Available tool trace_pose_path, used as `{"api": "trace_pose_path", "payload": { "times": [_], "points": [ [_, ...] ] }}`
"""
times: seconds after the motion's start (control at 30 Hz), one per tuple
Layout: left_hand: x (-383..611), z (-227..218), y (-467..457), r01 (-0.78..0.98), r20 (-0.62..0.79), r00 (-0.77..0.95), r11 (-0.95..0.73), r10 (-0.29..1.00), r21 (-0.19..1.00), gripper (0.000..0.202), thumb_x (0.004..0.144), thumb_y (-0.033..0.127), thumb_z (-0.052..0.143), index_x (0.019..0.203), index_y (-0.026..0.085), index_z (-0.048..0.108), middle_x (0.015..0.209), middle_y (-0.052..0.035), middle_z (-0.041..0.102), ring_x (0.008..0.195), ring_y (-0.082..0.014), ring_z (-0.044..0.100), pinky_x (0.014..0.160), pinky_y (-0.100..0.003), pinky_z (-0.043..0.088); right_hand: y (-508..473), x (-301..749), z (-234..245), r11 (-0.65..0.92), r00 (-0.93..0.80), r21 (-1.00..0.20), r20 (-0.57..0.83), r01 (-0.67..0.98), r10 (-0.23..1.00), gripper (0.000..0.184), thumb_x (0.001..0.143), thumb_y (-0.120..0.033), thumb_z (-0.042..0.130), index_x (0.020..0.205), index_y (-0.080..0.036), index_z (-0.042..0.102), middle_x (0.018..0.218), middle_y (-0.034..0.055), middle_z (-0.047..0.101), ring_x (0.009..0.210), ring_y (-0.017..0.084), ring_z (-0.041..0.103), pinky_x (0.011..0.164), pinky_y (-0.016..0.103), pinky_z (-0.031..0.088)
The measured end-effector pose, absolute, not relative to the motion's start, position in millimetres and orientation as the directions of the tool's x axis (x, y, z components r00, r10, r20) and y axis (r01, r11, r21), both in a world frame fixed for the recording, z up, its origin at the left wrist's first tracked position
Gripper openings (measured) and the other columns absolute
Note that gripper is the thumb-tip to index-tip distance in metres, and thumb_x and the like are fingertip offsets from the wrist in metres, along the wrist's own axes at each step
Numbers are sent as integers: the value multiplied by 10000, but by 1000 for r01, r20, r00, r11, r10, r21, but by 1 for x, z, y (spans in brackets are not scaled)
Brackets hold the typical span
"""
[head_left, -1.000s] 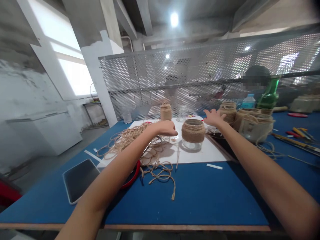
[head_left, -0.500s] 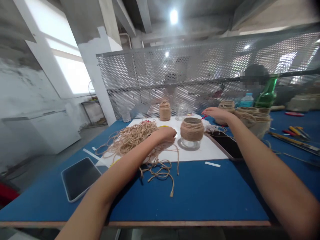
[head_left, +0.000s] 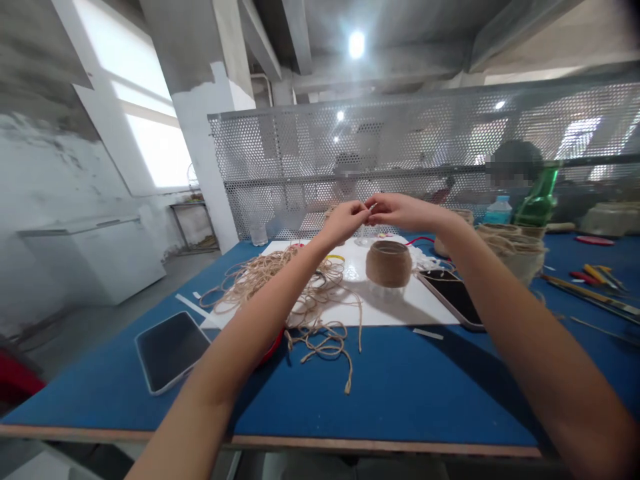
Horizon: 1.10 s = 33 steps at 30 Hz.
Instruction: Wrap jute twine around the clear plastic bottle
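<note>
My left hand [head_left: 344, 224] and my right hand [head_left: 403, 211] meet fingertip to fingertip above the white sheet [head_left: 430, 312]. Both are closed in a pinch; anything between the fingers is too small to make out. Just below and to the right of them stands a glass jar [head_left: 389, 268], its upper part wrapped in brown twine. Under my left forearm spreads a loose heap of twine [head_left: 255, 275], with cut ends trailing toward me. A red cord [head_left: 421, 240] lies below my right wrist, near a white frilly trim [head_left: 425, 259].
A phone [head_left: 453, 297] lies right of the jar, and a dark-screened device [head_left: 173, 352] at left. More twine-wrapped containers [head_left: 517, 250], a green bottle [head_left: 540, 199] and tools [head_left: 595, 280] stand or lie at right. A perforated metal screen [head_left: 300, 160] closes the back.
My left hand has risen from beside the twine heap, and my right hand has moved left from the red cord. They now meet. The view has shifted slightly.
</note>
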<state>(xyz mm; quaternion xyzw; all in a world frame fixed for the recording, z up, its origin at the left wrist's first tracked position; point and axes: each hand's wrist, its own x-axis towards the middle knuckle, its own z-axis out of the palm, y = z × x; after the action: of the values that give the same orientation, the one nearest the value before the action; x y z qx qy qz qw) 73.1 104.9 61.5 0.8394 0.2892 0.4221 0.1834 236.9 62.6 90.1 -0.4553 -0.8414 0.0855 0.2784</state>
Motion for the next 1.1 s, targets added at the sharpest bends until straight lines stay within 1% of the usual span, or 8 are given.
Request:
{"api": "trace_pose_path", "payload": {
  "times": [0.17, 0.3, 0.4, 0.47, 0.6, 0.67, 0.83, 1.1],
  "points": [
    [75, 58, 101, 195, 547, 394, -649, 738, 735, 181, 776, 263, 438, 664, 138, 505, 633, -1, 527, 465, -53, 403, 465, -178, 363, 61, 223, 86, 586, -364, -281, 562, 760, 742, 144, 793, -298, 511, 821, -178, 585, 816, 42, 657, 756, 171, 578, 660, 270, 414],
    [73, 59, 99, 58, 476, 404, -542, 781, 839, 115, 788, 248, 479, 745, 142, 478, 705, -14, 556, 530, -46, 485, 537, -172, 435, 66, 230, 88, 575, -334, -213, 636, 790, 696, 146, 777, -281, 518, 804, -156, 587, 706, 19, 615, 640, 132, 529, 570, 230, 373],
    [68, 61, 98, 4, 443, 358, -475, 822, 880, 63, 781, 155, 466, 840, 153, 444, 728, -9, 559, 558, -44, 513, 588, -189, 468, 80, 255, 83, 446, -284, -170, 564, 879, 775, 159, 797, -264, 494, 870, -163, 594, 728, 17, 625, 656, 128, 541, 577, 222, 382],
    [61, 60, 99, 8, 435, 341, -465, 833, 885, 81, 776, 118, 439, 847, 155, 447, 710, -2, 553, 534, -43, 502, 571, -190, 470, 93, 278, 72, 235, -182, -63, 451, 970, 874, 163, 813, -242, 479, 897, -183, 607, 803, 18, 644, 733, 135, 566, 629, 221, 407],
    [40, 56, 107, 54, 451, 336, -496, 827, 867, 81, 790, 151, 408, 836, 165, 474, 656, 19, 536, 481, -44, 475, 519, -180, 451, 112, 320, 29, 39, -32, -10, 383, 999, 923, 183, 851, -185, 467, 920, -110, 619, 962, 114, 619, 906, 198, 565, 775, 320, 441],
    [29, 54, 113, 106, 472, 325, -528, 820, 843, 93, 795, 170, 396, 856, 174, 467, 648, 26, 531, 465, -45, 467, 498, -177, 438, 116, 332, 3, -9, 6, 7, 327, 1000, 945, 264, 865, -298, 493, 1086, -160, 539, 1096, 70, 562, 927, 172, 567, 786, 370, 478],
    [6, 54, 116, 357, 437, 429, -593, 790, 722, 110, 768, 155, 397, 839, 161, 481, 626, 9, 547, 430, -62, 459, 463, -192, 408, 113, 348, -35, -140, 131, 10, 292, 990, 947, 278, 860, -288, 504, 1102, -156, 537, 1135, 100, 543, 956, 177, 558, 806, 352, 473],
    [3, 35, 82, 637, 190, 714, -738, 674, 221, 120, 690, 171, 508, 722, 158, 623, 703, -30, 626, 644, -146, 539, 610, -235, 389, 119, 356, -8, -221, 219, -31, 316, 975, 923, 257, 872, -294, 481, 1097, -184, 539, 1140, 79, 545, 960, 178, 554, 808, 372, 474]
  ]
}}
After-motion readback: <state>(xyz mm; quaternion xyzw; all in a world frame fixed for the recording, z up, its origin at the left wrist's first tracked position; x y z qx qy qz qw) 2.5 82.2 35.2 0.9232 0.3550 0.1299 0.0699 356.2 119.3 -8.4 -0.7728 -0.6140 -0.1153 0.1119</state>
